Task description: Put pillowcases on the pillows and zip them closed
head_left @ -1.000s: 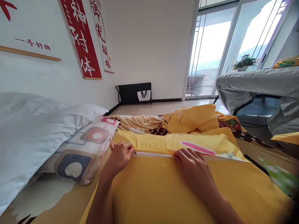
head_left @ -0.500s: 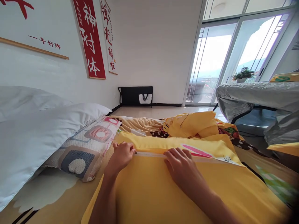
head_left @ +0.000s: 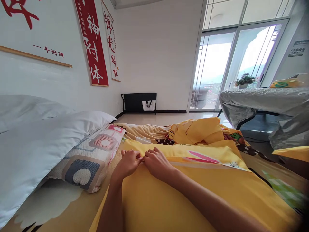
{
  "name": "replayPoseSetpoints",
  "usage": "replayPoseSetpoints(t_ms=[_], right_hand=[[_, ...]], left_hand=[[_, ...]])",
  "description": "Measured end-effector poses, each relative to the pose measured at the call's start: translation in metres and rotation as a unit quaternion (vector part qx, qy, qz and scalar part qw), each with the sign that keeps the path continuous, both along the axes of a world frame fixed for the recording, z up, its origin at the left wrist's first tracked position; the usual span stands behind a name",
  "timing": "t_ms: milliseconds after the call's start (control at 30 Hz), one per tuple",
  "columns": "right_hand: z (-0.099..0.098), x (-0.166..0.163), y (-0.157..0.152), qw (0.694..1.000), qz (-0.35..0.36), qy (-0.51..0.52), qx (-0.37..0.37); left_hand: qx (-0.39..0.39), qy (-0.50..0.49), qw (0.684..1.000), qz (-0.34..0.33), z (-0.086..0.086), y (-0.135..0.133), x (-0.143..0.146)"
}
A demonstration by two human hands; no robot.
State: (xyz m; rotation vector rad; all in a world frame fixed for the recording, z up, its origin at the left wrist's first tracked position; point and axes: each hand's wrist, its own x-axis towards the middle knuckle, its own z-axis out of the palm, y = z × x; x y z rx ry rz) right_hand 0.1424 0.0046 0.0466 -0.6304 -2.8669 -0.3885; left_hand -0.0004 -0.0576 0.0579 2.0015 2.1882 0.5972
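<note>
A yellow fabric cover (head_left: 164, 196) lies spread in front of me, with a pale zipper (head_left: 193, 165) running across it below a flap printed with a pink and white shape. At the zipper's left end, my left hand (head_left: 129, 162) is closed, thumb and fingers pinching the cover's edge. Right beside it, nearly touching, my right hand (head_left: 156, 163) is also closed, its curled fingers on the zipper's end. The fingertips hide whatever small part lies between them.
On the left, a white pillow (head_left: 65, 138) overlaps a patterned pillow (head_left: 101, 148). Bunched yellow cloth (head_left: 198, 130) lies on a patterned blanket (head_left: 145, 130) beyond the cover. A table under a silvery cloth (head_left: 260, 98) stands right, near the sliding glass door (head_left: 214, 64).
My right hand has slid left along the zipper until it meets my left hand, which has stayed at the left end. The view has tilted slightly upward.
</note>
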Motion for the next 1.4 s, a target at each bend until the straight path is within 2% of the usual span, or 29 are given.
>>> replayPoseSetpoints(t_ms=[400, 633, 900, 1067, 1267, 1400], right_hand=[[0.003, 0.01, -0.005, 0.997, 0.019, 0.02, 0.076], [0.003, 0.011, -0.005, 0.997, 0.017, 0.016, 0.073], [0.002, 0.009, -0.004, 0.997, 0.015, 0.012, 0.069], [0.004, 0.01, -0.002, 0.998, 0.012, 0.034, 0.052], [0.022, 0.049, 0.018, 0.994, -0.049, 0.084, -0.042], [0.021, 0.089, 0.034, 0.99, -0.085, 0.077, -0.083]], left_hand=[[0.025, 0.036, 0.997, 0.057, 0.001, -0.011, 0.002], [0.011, 0.053, 0.997, 0.05, -0.004, -0.005, -0.004], [-0.007, 0.124, 0.99, 0.071, -0.006, -0.005, 0.0], [-0.013, 0.107, 0.992, 0.07, -0.006, -0.005, -0.005], [-0.026, 0.058, 0.997, 0.036, -0.005, -0.004, -0.008], [-0.019, 0.037, 0.999, -0.025, -0.01, 0.004, -0.001]])
